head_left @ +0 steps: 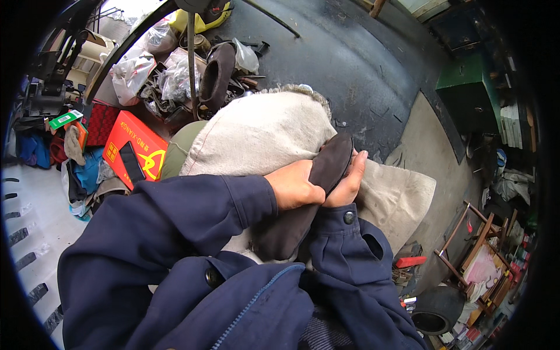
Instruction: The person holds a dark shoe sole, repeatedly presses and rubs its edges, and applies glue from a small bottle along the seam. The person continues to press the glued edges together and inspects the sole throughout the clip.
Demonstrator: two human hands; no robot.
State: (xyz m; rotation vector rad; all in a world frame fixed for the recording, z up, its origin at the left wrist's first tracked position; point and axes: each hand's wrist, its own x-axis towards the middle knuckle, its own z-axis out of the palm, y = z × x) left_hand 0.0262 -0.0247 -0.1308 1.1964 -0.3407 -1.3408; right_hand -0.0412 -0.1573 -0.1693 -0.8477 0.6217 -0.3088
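A long dark brown shoe (331,163) with a rounded end lies slantwise over my lap, most of its lower part under my wrists. My left hand (294,185) is closed around its left side, thumb pressed on the upper face. From the right, my right hand (348,184) grips the other edge, its fingers partly hidden behind the shoe. Beneath both hands a cream canvas apron (262,131) covers my knees. What my hidden fingertips touch cannot be made out.
At the left sits a red box (129,146) with a black phone (132,163) on it. Plastic bags (133,73) and a dark boot (217,76) are piled beyond it. A green cabinet (466,96) stands far right, above a wooden folding frame (478,248) and a black roll (437,309).
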